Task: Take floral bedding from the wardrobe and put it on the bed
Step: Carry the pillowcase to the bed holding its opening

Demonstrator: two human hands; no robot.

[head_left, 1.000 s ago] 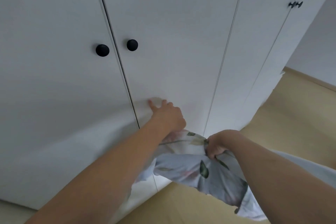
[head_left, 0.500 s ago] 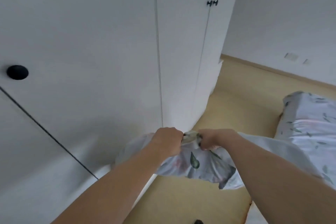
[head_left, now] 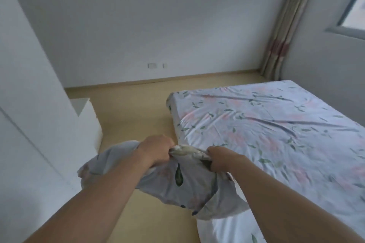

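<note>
head view: wardrobe [head_left: 29,104] at left, bed [head_left: 276,134] in floral sheet at right, bare floor [head_left: 134,108] between. left hand [head_left: 156,149] and right hand [head_left: 222,159] each grip the bunched pale floral bedding [head_left: 177,181], held over the floor beside the bed.

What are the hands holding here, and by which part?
Both the left hand and the right hand grip the floral bedding by its bunched top edge, close together; the rest hangs down below them, beside the bed.
</note>
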